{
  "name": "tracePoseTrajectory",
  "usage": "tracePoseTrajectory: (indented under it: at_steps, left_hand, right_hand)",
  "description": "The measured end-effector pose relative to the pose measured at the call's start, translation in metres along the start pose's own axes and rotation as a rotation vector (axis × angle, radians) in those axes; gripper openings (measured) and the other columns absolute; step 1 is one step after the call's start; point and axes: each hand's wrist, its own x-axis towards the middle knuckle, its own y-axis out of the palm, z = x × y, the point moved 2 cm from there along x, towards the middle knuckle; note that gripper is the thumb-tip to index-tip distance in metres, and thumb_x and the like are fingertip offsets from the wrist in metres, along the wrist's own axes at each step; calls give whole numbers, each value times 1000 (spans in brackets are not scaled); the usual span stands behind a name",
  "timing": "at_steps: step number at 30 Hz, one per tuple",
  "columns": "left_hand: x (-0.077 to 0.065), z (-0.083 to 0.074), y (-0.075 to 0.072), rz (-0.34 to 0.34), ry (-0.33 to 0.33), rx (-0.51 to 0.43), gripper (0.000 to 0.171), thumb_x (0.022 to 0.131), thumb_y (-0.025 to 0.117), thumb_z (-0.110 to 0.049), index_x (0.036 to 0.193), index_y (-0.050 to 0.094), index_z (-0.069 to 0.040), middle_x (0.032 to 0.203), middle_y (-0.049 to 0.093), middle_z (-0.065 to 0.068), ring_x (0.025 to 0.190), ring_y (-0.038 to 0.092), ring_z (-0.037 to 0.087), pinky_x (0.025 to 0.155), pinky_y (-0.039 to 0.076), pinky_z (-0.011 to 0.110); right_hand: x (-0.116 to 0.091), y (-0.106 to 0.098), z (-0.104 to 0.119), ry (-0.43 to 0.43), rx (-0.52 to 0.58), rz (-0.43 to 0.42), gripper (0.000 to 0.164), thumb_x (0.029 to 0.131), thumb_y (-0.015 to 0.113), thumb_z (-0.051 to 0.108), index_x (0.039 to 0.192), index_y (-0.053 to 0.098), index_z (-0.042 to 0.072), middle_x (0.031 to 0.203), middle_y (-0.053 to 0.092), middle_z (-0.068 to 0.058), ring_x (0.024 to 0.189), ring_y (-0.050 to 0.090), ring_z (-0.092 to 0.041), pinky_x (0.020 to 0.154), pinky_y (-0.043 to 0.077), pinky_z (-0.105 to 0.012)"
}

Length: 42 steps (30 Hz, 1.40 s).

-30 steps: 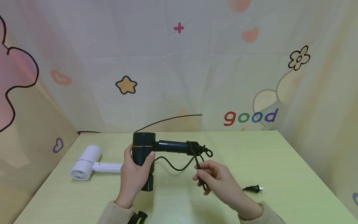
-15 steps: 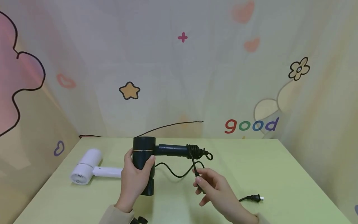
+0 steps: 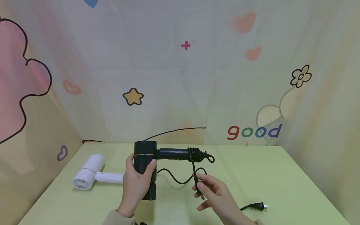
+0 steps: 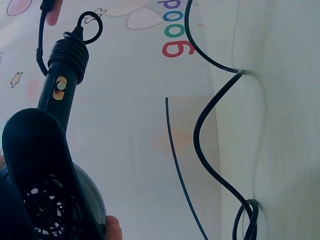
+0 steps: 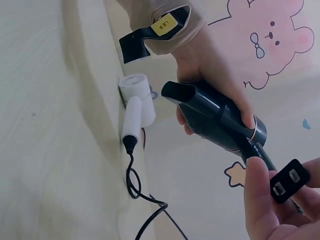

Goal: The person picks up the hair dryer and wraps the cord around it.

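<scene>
A black hair dryer [image 3: 144, 148] is held above the table with its handle pointing right. My left hand [image 3: 136, 187] grips it round the barrel, thumb on the near side. The flat nozzle [image 5: 182, 92] points down below that hand. Round the handle's end the dryer's own cord is wound in tight coils [image 3: 196, 155], with a small loop at the tip. From the coils a short length hangs down to its plug [image 5: 290, 181], which my right hand [image 3: 217, 195] pinches between thumb and fingers. The right wrist view shows the plug's two prongs end-on.
On the table's left lies a white hair dryer [image 3: 91, 168]. Its black cord [image 3: 182, 183] runs rightward across the table behind my hands. Another black plug [image 3: 257, 206] lies at the right. A printed curtain [image 3: 168, 78] stands behind the table.
The head view has tilted up, so the scene sits lower. My right hand's lower fingers have spread a little, and more of the plug shows. My left hand keeps its grip.
</scene>
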Motion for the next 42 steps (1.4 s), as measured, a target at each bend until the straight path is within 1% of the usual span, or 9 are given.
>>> tracePoseTrajectory:
  at_steps: [4, 8, 13, 19, 25, 29, 35, 39, 42]
  left_hand:
    - [-1, -1, 1, -1, -5, -17, 82, 84, 63, -53, 145, 23, -15, 97, 65, 17, 66, 64, 18, 57, 51, 30]
    - [-2, -4, 2, 2, -8, -36, 82, 84, 63, -53, 145, 23, -16, 98, 64, 17, 66, 64, 17, 57, 52, 31]
    - [-4, -6, 2, 18, -11, -62, 81, 85, 64, -51, 145, 23, -15, 99, 64, 18, 66, 65, 18, 57, 52, 31]
    - [-5, -7, 3, 67, -50, -118, 79, 85, 65, -49, 143, 25, -14, 104, 60, 18, 69, 65, 19, 60, 54, 33]
    - [-6, -4, 4, 129, -95, -150, 83, 85, 64, -50, 145, 23, -11, 110, 57, 20, 76, 64, 20, 64, 54, 36]
    - [-5, -2, 2, 169, -133, -150, 83, 85, 64, -52, 145, 24, -11, 111, 57, 20, 78, 64, 20, 65, 54, 37]
    - [-6, -2, 1, 236, -180, -161, 81, 83, 66, -51, 143, 28, -12, 108, 59, 19, 77, 64, 20, 63, 52, 36]
    - [-8, -1, 1, 289, -192, -192, 76, 84, 67, -46, 141, 30, -13, 107, 58, 18, 77, 64, 21, 64, 52, 37]
    - [-10, -1, 1, 324, -186, -213, 71, 84, 68, -42, 139, 33, -14, 108, 57, 19, 76, 64, 22, 64, 53, 38]
  right_hand:
    - [3, 0, -5, 18, 53, 13, 59, 95, 57, 29, 140, 37, -4, 103, 62, -2, 91, 58, -15, 69, 57, -35]
    - [7, 0, -10, 27, 79, 23, 49, 94, 58, 27, 129, 48, -6, 104, 61, 0, 93, 55, -14, 70, 56, -35]
    - [12, -2, -16, 32, 91, 45, 39, 94, 59, 25, 118, 55, -4, 102, 58, 1, 93, 51, -13, 72, 56, -35]
    - [21, -10, -22, -5, 63, 175, 28, 94, 58, 23, 112, 53, 1, 102, 65, -1, 84, 57, -12, 60, 52, -24]
    - [33, -22, -22, 13, -14, 219, 37, 92, 61, 24, 114, 56, -5, 98, 67, -3, 79, 56, -12, 57, 47, -21]
    - [38, -33, -20, 24, -27, 262, 37, 91, 63, 22, 115, 58, -7, 97, 67, 0, 81, 55, -11, 62, 47, -21]
    - [42, -48, -16, 51, 7, 418, 29, 94, 59, 19, 115, 60, -1, 98, 63, -2, 80, 54, -12, 75, 52, -27]
    - [42, -58, -13, 101, 32, 497, 25, 97, 54, 19, 118, 58, 7, 99, 59, -2, 85, 55, -12, 82, 53, -32]
    - [43, -64, -8, 103, 52, 546, 23, 97, 53, 18, 117, 59, 10, 94, 61, 0, 85, 56, -11, 83, 53, -33]
